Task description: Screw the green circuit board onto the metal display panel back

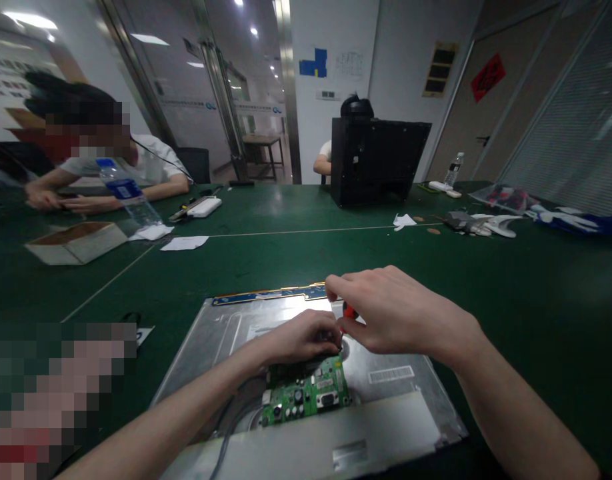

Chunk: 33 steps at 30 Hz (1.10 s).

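Note:
A flat metal display panel (393, 393) lies in front of me, with a green circuit board (311, 387) on it. My right hand (396, 310) is closed around a screwdriver (349, 311) with a red and black handle, its tip pointing down at the board's upper right corner. Beside it, my left hand (309, 337) is closed at the board's top edge, fingertips pinched near the screwdriver's tip. Whatever those fingers hold is hidden. Along the panel's far edge runs a narrow blue circuit strip (266, 295). A grey cable (229, 433) passes left of the board.
On the green table (266, 257) stand an open box (79, 245) and a tilted water bottle (129, 193) at the left. A black monitor casing (379, 160) stands at the back. Grey and white parts (479, 223) lie to the right. Another person (151, 160) sits at the left.

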Motion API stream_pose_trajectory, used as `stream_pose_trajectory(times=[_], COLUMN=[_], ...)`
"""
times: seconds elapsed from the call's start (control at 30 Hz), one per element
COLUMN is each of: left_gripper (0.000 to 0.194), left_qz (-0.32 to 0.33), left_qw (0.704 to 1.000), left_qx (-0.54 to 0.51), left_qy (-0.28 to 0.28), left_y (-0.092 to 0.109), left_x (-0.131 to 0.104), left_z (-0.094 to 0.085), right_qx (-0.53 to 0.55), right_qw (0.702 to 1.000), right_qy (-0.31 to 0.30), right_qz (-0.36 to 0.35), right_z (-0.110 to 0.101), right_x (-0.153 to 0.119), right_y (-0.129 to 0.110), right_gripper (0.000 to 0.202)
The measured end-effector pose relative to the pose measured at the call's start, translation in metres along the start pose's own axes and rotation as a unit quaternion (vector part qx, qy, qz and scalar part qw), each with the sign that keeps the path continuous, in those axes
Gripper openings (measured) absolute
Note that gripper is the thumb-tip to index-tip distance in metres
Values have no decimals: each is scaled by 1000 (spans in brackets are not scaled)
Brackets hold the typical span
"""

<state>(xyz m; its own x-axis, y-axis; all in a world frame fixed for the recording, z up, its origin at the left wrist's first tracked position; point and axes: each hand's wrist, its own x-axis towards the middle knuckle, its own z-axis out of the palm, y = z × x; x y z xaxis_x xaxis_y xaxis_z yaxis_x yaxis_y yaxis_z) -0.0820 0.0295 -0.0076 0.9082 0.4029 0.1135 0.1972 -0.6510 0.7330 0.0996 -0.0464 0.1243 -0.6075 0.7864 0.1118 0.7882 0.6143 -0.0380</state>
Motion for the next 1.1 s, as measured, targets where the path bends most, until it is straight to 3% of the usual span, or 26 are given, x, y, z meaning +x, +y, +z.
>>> stream_pose_trajectory(times=[0.4, 1.1], left_gripper=[9, 6], left_qz=[-14, -16], left_qw=[999, 999], left_qx=[-37, -38], left_qy=[-12, -12], left_y=[2, 1], left_x=[-1, 0], left_z=[-1, -3], right_qx=[-47, -31], right_qw=[999, 999], right_qy=[9, 32], right_qz=[12, 1], right_z=[4, 4], right_x=[7, 4], right_y=[0, 4], right_gripper=[15, 13])
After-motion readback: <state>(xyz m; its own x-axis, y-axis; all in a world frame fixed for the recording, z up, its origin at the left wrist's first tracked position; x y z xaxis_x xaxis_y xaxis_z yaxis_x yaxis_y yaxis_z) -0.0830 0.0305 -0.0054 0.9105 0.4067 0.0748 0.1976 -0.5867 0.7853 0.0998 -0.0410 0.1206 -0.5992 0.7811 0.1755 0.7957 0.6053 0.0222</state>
